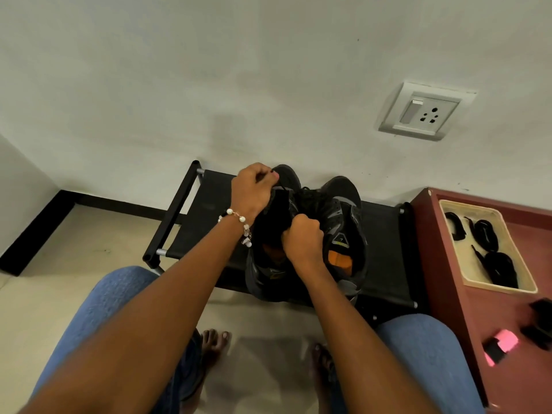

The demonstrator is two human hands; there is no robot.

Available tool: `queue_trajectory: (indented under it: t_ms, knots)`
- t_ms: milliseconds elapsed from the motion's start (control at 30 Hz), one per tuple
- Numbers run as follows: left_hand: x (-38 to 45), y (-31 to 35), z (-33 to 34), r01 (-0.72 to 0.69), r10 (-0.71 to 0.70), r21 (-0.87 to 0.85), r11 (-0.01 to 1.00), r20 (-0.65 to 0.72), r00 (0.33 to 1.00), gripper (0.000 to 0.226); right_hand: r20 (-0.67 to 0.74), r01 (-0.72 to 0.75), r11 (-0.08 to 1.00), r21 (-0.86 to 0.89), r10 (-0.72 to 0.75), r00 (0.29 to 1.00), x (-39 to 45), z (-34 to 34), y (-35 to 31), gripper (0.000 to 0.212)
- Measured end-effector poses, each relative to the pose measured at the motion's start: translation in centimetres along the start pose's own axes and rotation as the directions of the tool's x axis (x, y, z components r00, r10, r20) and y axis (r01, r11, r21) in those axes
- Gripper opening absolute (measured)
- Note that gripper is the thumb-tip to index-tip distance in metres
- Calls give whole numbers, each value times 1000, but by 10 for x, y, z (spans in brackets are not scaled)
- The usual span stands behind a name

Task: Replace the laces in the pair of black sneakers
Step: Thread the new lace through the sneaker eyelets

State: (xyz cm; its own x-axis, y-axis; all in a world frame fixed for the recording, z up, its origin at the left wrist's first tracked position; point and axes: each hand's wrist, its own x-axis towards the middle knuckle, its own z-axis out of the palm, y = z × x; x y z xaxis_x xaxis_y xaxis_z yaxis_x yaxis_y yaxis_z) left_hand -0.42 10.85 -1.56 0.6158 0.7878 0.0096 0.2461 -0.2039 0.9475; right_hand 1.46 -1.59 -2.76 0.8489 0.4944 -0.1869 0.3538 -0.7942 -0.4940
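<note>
Two black sneakers stand side by side on a low black rack (385,258), toes toward the wall. My left hand (254,189) pinches a black lace (280,184) above the toe end of the left sneaker (270,258). My right hand (303,237) is curled round the tongue area of that same sneaker, near its middle. The right sneaker (343,222) has grey panels, an orange insole and its lace in place. Much of the left sneaker is hidden behind my hands.
A cream tray (528,286) with several coiled black laces sits on a red-brown cabinet (442,264) to the right. A pink and black object (500,345) and a black item lie nearer on that cabinet. A wall socket (425,112) is behind; my knees and bare feet are below.
</note>
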Motion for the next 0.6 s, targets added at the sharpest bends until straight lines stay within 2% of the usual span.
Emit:
queue_trajectory:
  t_ms: [67, 133, 267, 367, 433, 467, 533, 600]
  knots:
    - [-4, 16, -8, 104, -87, -327, 939, 65, 994, 14, -18, -8, 1000, 15, 9, 1000, -1, 0, 0, 19]
    - [-8, 36, -18, 152, -70, -537, 830, 169, 983, 15, -25, -18, 999, 28, 19, 1000, -1, 1, 0, 18]
    - [-6, 68, -43, 122, 76, -597, 793, 296, 952, 20, -22, -49, 998, 37, 50, 999, 1, 2, -1, 17]
    - [2, 73, -53, 122, 103, -582, 804, 337, 936, 19, -25, -51, 998, 40, 52, 998, 2, 1, -1, 17]
    - [5, 68, -51, 149, 32, -485, 862, 345, 938, 26, -31, -44, 998, 39, 45, 998, 2, 1, -1, 17]
    - [6, 64, -48, 166, -30, -373, 913, 346, 938, 36, -33, -40, 998, 39, 41, 999, 2, 1, 0, 18]
    - [6, 56, -36, 174, -145, -59, 983, 335, 931, 51, -23, -36, 999, 40, 37, 999, 3, 1, 0, 18]
    - [6, 44, -22, 62, -129, 241, 969, 274, 953, 47, -21, -38, 999, 38, 39, 999, 3, 1, 0, 18]
